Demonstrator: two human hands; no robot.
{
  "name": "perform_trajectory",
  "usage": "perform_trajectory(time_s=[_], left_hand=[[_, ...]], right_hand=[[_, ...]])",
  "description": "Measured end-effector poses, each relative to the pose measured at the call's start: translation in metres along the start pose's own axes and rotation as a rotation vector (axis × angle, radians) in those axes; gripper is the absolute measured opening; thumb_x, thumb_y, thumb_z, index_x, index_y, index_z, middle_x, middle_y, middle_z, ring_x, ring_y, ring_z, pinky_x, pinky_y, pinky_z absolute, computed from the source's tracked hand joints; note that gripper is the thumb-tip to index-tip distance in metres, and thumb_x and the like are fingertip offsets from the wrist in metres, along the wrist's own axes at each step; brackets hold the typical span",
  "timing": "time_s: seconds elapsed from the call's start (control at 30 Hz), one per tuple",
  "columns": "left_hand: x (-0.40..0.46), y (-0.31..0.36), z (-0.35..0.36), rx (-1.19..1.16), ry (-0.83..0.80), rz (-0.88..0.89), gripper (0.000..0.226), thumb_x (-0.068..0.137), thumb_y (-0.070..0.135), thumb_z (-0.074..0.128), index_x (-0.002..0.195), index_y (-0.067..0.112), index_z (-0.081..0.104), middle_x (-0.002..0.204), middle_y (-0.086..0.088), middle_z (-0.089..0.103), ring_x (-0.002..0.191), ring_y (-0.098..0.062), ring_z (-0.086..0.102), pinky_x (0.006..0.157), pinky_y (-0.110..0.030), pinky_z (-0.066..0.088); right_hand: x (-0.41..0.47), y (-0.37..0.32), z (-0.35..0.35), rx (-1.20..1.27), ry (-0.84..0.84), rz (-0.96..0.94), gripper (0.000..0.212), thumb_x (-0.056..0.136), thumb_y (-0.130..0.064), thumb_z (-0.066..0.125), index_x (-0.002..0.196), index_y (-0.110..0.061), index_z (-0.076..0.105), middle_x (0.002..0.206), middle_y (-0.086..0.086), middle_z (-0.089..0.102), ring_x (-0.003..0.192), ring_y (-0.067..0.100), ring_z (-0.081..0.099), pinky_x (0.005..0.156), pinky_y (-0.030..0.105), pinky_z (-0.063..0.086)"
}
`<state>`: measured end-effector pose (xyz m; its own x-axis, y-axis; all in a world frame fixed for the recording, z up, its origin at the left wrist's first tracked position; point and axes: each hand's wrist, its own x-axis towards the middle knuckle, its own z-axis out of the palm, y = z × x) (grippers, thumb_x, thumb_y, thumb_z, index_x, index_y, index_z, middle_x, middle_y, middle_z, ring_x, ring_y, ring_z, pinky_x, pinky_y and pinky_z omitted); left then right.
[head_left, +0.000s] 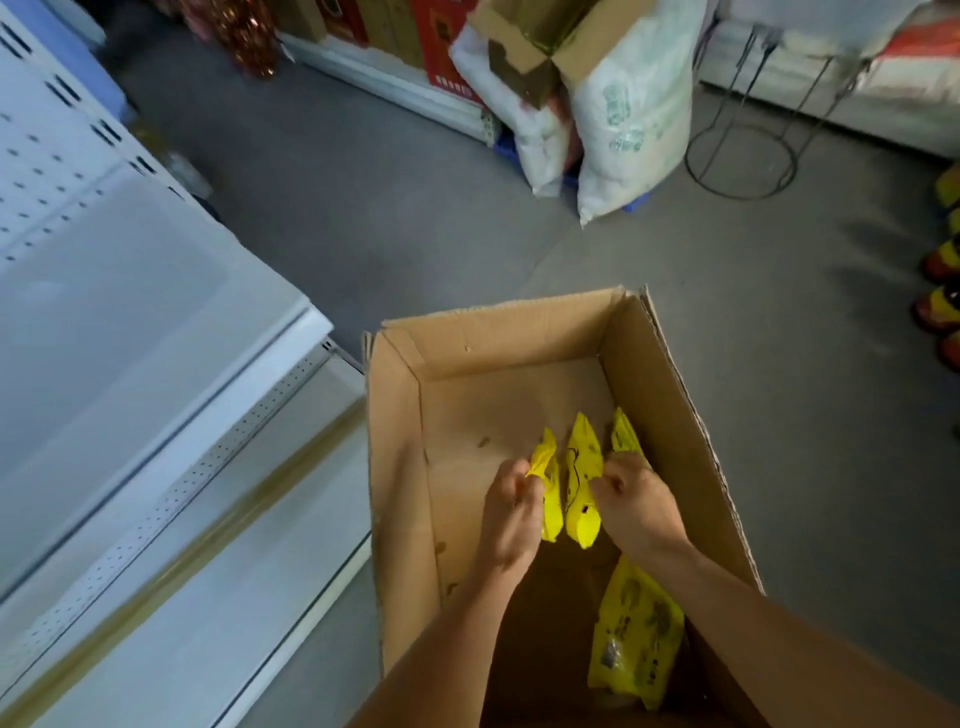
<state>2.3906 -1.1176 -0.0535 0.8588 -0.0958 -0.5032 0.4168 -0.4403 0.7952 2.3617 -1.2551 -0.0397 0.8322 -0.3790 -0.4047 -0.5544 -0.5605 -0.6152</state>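
pinching left packet (549, 512) in left hand (511, 501), mid packet (581, 499) in right hand (638, 501); liable to drop both into box (395, 441) below if pinched slackly.

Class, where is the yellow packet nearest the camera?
Head view, lower right: the yellow packet lies inside the cardboard box, just below the right hand.

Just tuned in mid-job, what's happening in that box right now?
A person is reaching into an open cardboard box on the floor, where three yellow packets stand together. The left hand pinches the top of the leftmost packet. The right hand curls its fingers on the packets beside it, though exactly which is unclear. A larger yellow bag lies nearer in the box, and a white shelf stands to the left.
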Motion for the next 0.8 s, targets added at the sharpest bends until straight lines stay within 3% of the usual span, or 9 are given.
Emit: perform_trajectory(time_s=[0.07,0.13,0.23,0.37,0.43,0.57,0.63,0.7,0.8], left_hand=[[-0.005,0.004,-0.018,-0.13,0.013,-0.091,0.03,0.085,0.033,0.043,0.102,0.014,0.058,0.095,-0.013,0.06,0.084,-0.02,0.056,0.077,-0.036,0.048],[-0.016,0.014,-0.036,-0.307,0.016,-0.206,0.023,0.091,0.034,0.043,0.105,0.029,0.061,0.115,-0.011,0.063,0.103,-0.027,0.062,0.087,-0.049,0.055],[-0.036,0.035,-0.064,-0.555,0.103,-0.352,0.023,0.097,0.025,0.042,0.096,0.021,0.064,0.105,-0.015,0.068,0.094,-0.032,0.067,0.082,-0.053,0.056],[-0.067,0.054,-0.099,-0.749,0.151,-0.438,0.029,0.1,0.026,0.04,0.099,0.015,0.066,0.087,-0.015,0.072,0.083,-0.032,0.068,0.081,-0.05,0.054],[-0.082,0.06,-0.113,-0.797,0.204,-0.453,0.028,0.1,0.024,0.04,0.102,0.013,0.066,0.09,-0.018,0.071,0.085,-0.034,0.067,0.083,-0.054,0.052],[-0.118,0.07,-0.133,-0.819,0.337,-0.37,0.035,0.102,0.031,0.038,0.103,0.009,0.065,0.107,-0.026,0.065,0.089,-0.04,0.066,0.071,-0.049,0.056],[-0.147,0.077,-0.142,-0.794,0.381,-0.273,0.041,0.1,0.041,0.046,0.105,0.004,0.064,0.097,-0.024,0.068,0.073,-0.032,0.07,0.052,-0.035,0.056],[-0.181,0.081,-0.151,-0.758,0.383,-0.17,0.033,0.093,0.034,0.062,0.105,0.003,0.062,0.09,-0.021,0.068,0.056,-0.02,0.069,0.041,-0.025,0.05],[-0.219,0.07,-0.162,-0.824,0.406,-0.092,0.056,0.075,0.01,0.08,0.123,0.017,0.053,0.112,-0.017,0.066,0.082,-0.029,0.072,0.057,-0.037,0.058]], right_hand=[[-0.009,-0.017,-0.011,0.121,-0.017,-0.037,0.019,0.09,-0.014,0.053,0.071,-0.009,0.056,0.091,-0.004,0.053,0.075,0.024,0.053,0.066,0.033,0.039],[-0.02,-0.034,-0.02,0.242,-0.045,-0.063,0.021,0.086,-0.023,0.051,0.072,-0.008,0.056,0.073,0.0,0.05,0.066,0.02,0.047,0.06,0.035,0.037],[-0.036,-0.054,-0.032,0.376,-0.048,-0.105,0.039,0.073,-0.044,0.043,0.077,-0.009,0.06,0.068,0.016,0.053,0.061,0.017,0.046,0.057,0.042,0.042],[-0.061,-0.085,-0.043,0.487,-0.116,-0.193,0.039,0.073,-0.046,0.046,0.08,-0.013,0.064,0.063,0.001,0.052,0.061,0.014,0.045,0.058,0.033,0.037],[-0.076,-0.108,-0.048,0.521,-0.133,-0.254,0.033,0.075,-0.04,0.048,0.078,-0.012,0.065,0.059,-0.007,0.05,0.058,0.008,0.042,0.055,0.026,0.034],[-0.111,-0.147,-0.063,0.543,-0.207,-0.338,0.019,0.075,-0.031,0.05,0.063,-0.022,0.063,0.052,-0.013,0.047,0.051,0.002,0.038,0.05,0.018,0.031],[-0.129,-0.156,-0.073,0.586,-0.25,-0.354,0.02,0.077,-0.028,0.053,0.065,-0.019,0.066,0.058,-0.009,0.051,0.057,0.007,0.045,0.053,0.023,0.036],[-0.145,-0.159,-0.086,0.649,-0.259,-0.328,0.021,0.082,-0.023,0.054,0.063,-0.017,0.062,0.062,-0.002,0.054,0.063,0.014,0.051,0.059,0.025,0.042],[-0.168,-0.16,-0.111,0.835,-0.269,-0.135,0.015,0.081,-0.027,0.051,0.079,-0.019,0.064,0.081,0.01,0.066,0.078,0.028,0.062,0.065,0.04,0.057]])
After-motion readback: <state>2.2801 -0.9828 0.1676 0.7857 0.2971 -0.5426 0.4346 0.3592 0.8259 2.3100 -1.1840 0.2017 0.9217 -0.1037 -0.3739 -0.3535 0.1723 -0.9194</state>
